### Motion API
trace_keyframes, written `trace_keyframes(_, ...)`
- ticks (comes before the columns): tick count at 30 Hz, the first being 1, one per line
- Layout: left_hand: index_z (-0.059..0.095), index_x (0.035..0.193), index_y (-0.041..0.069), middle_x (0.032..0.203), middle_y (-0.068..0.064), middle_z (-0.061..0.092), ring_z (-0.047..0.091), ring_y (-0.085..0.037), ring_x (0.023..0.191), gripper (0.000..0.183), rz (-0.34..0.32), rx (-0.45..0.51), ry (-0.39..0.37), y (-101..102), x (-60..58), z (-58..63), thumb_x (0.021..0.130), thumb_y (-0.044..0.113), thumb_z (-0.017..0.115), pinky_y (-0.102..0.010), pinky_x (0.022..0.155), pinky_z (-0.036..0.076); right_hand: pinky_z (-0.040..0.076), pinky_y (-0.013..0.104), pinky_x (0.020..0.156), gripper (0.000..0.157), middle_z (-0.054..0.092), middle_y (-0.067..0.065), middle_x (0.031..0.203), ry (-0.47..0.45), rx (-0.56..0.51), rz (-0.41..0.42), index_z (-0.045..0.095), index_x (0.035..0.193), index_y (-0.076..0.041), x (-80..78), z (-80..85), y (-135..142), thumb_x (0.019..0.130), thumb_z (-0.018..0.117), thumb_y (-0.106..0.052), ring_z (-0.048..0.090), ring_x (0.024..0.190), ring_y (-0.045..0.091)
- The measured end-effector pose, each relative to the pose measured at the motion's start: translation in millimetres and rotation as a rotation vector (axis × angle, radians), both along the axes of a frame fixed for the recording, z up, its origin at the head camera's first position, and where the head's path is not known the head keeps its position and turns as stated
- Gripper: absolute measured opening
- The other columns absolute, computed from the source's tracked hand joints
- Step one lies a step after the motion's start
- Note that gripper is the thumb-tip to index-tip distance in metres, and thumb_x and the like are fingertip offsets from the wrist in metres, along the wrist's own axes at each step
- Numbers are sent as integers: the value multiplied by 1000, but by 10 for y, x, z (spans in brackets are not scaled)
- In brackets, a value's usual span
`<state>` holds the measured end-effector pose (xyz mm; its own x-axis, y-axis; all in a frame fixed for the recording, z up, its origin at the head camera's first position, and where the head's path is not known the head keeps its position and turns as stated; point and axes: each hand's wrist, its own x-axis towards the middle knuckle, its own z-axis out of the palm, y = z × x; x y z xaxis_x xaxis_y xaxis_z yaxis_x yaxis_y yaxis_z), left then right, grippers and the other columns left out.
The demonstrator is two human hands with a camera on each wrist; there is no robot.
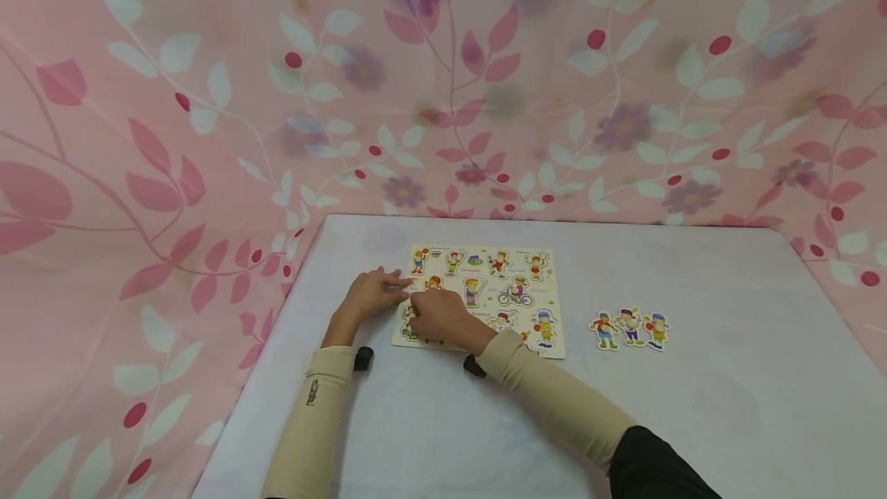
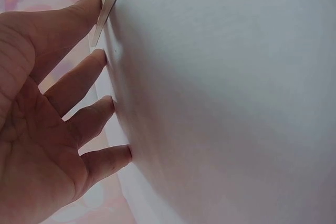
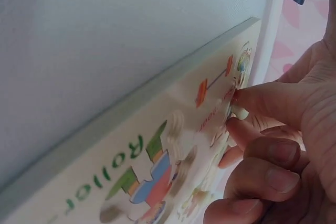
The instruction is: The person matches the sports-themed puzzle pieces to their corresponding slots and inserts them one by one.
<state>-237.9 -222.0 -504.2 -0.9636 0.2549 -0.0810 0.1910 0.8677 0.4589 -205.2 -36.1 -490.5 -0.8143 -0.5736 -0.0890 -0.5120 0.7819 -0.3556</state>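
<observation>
A cream wooden puzzle board [image 1: 552, 295] with cartoon sports figures lies on the table. My left hand [image 1: 374, 293] is at its left edge. In the left wrist view, the thumb [image 2: 86, 11] touches the board while the other fingers spread out over the cloth. My right hand [image 1: 446, 318] reaches across the board's lower left part. Its thumb and forefinger pinch a small puzzle piece [image 3: 240, 112] at the board's surface, mostly hidden by the fingers. The other right fingers are curled. A roller figure [image 3: 152, 182] shows on the board nearby.
Three loose figure pieces, a left one [image 1: 604, 329], a middle one [image 1: 631, 327] and a right one [image 1: 656, 331], lie side by side right of the board. White cloth [image 1: 728, 314] covers the table. A pink floral curtain [image 1: 450, 98] hangs behind.
</observation>
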Motion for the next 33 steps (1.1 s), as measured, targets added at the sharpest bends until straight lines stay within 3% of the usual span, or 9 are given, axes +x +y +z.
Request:
trace_keyframes(4, 71, 123, 19, 139, -8, 54, 36, -44, 137, 37, -9, -4, 2, 6, 7, 10, 89, 33, 73, -56, 110, 31, 40, 26, 48, 17, 58, -7, 63, -19, -6, 11, 65, 80, -18, 4, 10, 45, 91, 67, -30, 52, 55, 9)
trace_keyframes(10, 72, 122, 18, 138, -8, 55, 35, -44, 138, 36, -4, 5, 0, 2, 8, 25, 89, 33, 73, -56, 110, 31, 42, 26, 52, 22, 63, -7, 77, 29, -5, 13, 69, 98, -17, 42, 112, 255, 93, 67, -38, 51, 60, 8)
trace_keyframes(14, 72, 122, 18, 137, -8, 57, 36, -44, 137, 36, 6, -1, 15, -9, -10, 33, 89, 33, 73, -55, 110, 31, 40, 25, 51, 18, 57, -10, 69, 82, -20, 21, 68, 101, -19, 75, 224, 497, 94, 65, -35, 48, 59, 8)
trace_keyframes(19, 72, 123, 17, 137, -9, 57, 36, -45, 137, 36, 3, 9, 20, -19, -29, 27, 89, 31, 73, -55, 111, 30, 36, 25, 48, 17, 53, -12, 64, 77, -69, 14, 69, 102, -17, 137, 311, 831, 94, 66, -32, 45, 55, 7)
trace_keyframes(33, 71, 123, 18, 138, -7, 56, 33, -44, 139, 36, 11, 27, -11, 40, 10, 3, 89, 30, 74, -56, 111, 30, 34, 25, 48, 13, 47, -13, 59, 108, -72, -91, 70, 99, -19, 343, 193, 1598, 91, 70, -29, 43, 54, 7)
